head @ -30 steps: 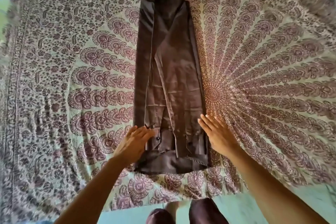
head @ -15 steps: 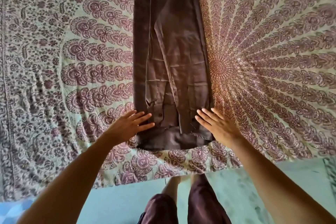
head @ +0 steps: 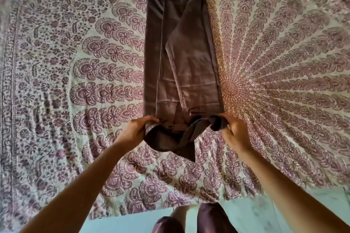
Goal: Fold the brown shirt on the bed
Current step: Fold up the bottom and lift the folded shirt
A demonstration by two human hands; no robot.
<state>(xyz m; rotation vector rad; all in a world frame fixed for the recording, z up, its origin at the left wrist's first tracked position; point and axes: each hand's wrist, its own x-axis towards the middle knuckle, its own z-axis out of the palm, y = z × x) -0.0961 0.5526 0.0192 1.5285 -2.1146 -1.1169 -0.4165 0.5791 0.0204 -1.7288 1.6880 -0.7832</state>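
— So where does the brown shirt (head: 181, 53) lie just now?

— On the bedspread (head: 75, 81), as a long narrow strip with its right edge touching the sunburst (head: 230, 89) at the middle of the print. The far end lies flat, well beyond the sunburst. The near end is raised off the cloth, on the person's side of the sunburst.

— And the hands?

— Both have hold of that near end. The left hand (head: 132, 132), across the strip from the sunburst, has its fingers curled over one corner. The right hand (head: 234, 130), just this side of the sunburst, is closed round a bunched wad of the other corner.

— What could spoil it from here?

— I'd say the slack between the hands. A loose flap (head: 187, 147) sags from the middle toward the bedspread; whether it touches I cannot tell. If the end is carried toward the far end like that, the flap may tuck under crooked and leave a lump in the fold.

— Anything else?

— The layers folded onto the strip are held by nothing but their own weight, so a quick or lopsided lift could slide them open. And the right corner is bunched while the left looks flatter, so the edges may land skewed across the strip.
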